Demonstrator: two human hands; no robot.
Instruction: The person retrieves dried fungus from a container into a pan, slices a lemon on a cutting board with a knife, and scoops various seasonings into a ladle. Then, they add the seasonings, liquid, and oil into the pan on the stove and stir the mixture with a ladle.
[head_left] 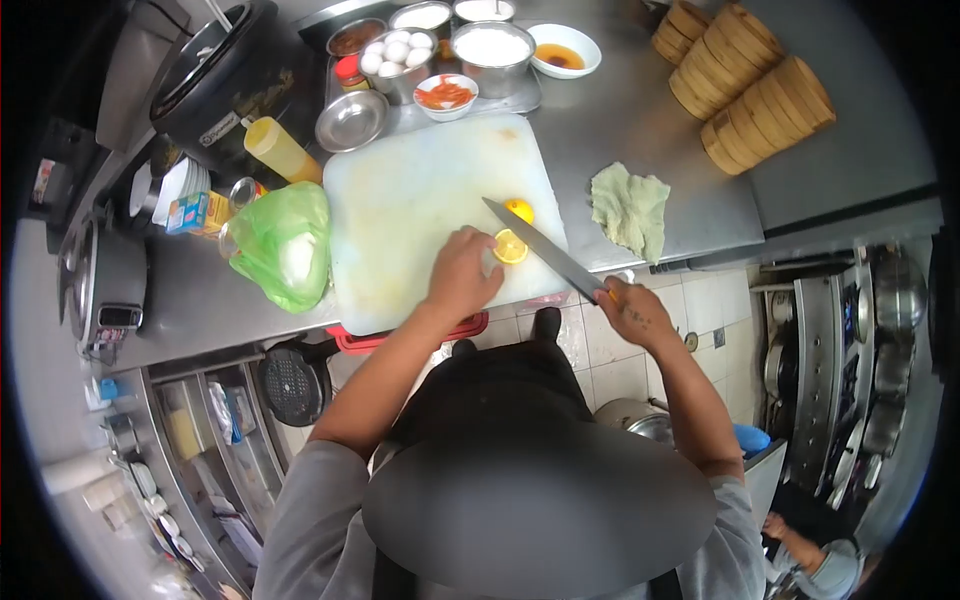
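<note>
My right hand [635, 312] is wrapped round the handle of a large kitchen knife [545, 250]. Its blade points up and left over the cutting board [400, 210], between two lemon pieces. One lemon half [511, 247] shows its cut face on the near side of the blade; the other yellow lemon piece [519, 209] lies beyond it, partly covered by the blade. My left hand [466, 270] is over the board just left of the near half, thumb and fingers apart. The fingertips are at its edge; whether they touch it I cannot tell.
Left of the board sit a green plastic bag [285, 245] and a squeeze bottle [280, 148]. Behind it are a bowl of eggs [397, 55] and sliced orange food [446, 94]. A cloth [630, 210] and bamboo steamers [765, 115] are right. Another person [815, 560] is at lower right.
</note>
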